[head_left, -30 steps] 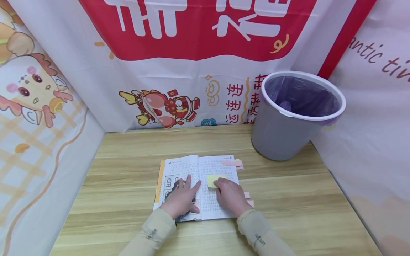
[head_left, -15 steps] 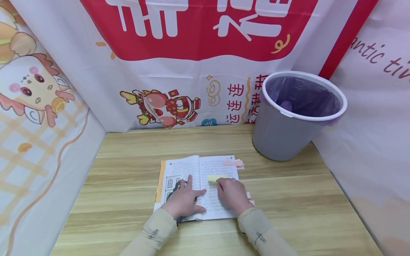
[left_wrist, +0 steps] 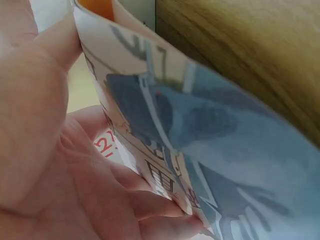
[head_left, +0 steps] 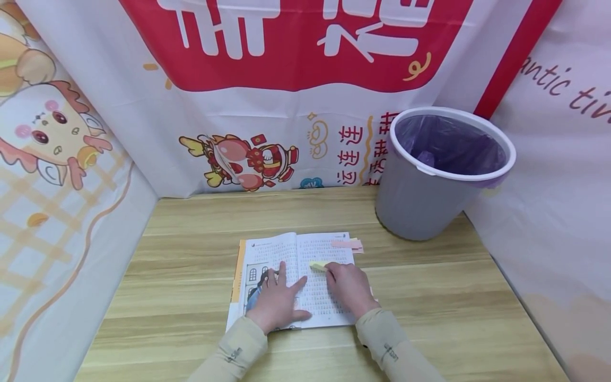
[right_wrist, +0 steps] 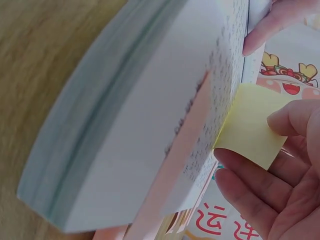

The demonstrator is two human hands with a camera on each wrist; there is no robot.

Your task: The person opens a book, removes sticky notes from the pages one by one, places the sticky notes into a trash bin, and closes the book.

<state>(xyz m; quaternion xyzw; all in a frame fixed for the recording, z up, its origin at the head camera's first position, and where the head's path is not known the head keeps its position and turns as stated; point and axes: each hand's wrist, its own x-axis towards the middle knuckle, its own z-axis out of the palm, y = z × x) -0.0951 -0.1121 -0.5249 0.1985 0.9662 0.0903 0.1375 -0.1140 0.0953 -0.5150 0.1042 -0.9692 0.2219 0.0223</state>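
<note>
An open book (head_left: 315, 302) lies on the table, its left page carrying a picture and its right page lines of text. My left hand (head_left: 276, 301) rests with spread, straight fingers across the left page and the fold. In the left wrist view, the picture page (left_wrist: 200, 115) bulges up beside those fingers. Between thumb and fingers, my right hand (head_left: 350, 289) pinches a yellow sticky note (right_wrist: 252, 125). The note stands up from the right page, its far edge against the paper. Pink sticky tabs (head_left: 350, 244) jut from the book's right edge.
A grey trash bin (head_left: 420, 207) with a purple liner stands at the table's back right. Printed cloth (head_left: 215, 116) hangs behind and along both sides of the wooden table (head_left: 191, 217).
The yellow note has tipped up from lying flat on the page as my right hand shifts slightly right. My left hand has slid a little to the right, its thumb further over the right page.
</note>
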